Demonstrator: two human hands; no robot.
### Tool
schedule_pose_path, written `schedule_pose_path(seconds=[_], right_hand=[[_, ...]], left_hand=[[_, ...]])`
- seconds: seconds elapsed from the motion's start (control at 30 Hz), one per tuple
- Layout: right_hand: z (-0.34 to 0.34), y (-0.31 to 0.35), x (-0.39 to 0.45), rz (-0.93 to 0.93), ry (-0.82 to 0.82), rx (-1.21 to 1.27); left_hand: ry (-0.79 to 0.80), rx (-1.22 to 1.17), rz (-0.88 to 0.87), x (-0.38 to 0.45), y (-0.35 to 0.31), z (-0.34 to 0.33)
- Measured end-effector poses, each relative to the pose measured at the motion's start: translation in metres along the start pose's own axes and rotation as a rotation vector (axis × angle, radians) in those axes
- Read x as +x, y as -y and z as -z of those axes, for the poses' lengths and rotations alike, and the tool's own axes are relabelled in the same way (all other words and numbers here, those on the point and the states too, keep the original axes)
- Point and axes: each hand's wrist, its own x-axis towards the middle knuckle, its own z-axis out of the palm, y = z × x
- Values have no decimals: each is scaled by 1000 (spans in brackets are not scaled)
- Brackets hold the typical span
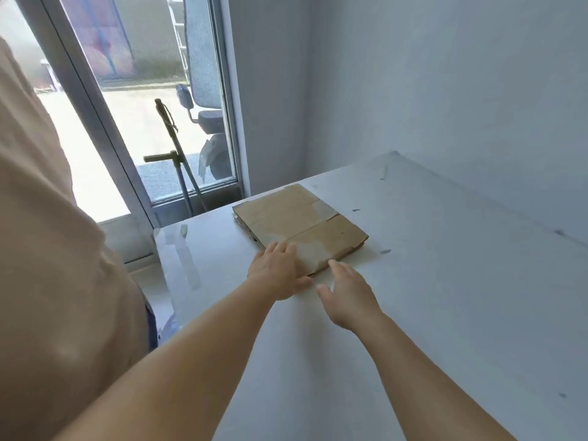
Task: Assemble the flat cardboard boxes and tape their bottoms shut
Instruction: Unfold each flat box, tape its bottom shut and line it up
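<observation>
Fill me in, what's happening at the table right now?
A person is reaching both arms toward a flattened cardboard box lying on the white table. The left hand rests its straight fingers on the box's near corner, and the right hand hovers open just beside the near edge. The box is not yet unfolded, and no tape roll is in view.

Brown flattened cardboard boxes (299,224) — pale tape patches, white table (445,297), beige sleeve (47,249), grey-white wall (445,74)
</observation>
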Motion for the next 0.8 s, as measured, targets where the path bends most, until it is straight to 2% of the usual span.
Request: schedule_pose_path(seconds=[0.17,0.3,0.47,0.6,0.7,0.8], right_hand=[[-12,6,38,-62,-3,49],[-23,13,57,-143,-47,120],[-23,22,66,-281,-196,417],[-19,22,69,-384,-282,626],[-18,20,67,-468,-333,738],[-18,12,60,-531,-383,861]], left_hand=[[31,89,-83,25,14,-16],[-13,216,-165,29,17,-24],[-114,357,-293,28,9,-27],[-163,281,-332,25,8,-28],[-203,122,-366,17,10,-26],[-173,-21,-352,10,16,-19]])
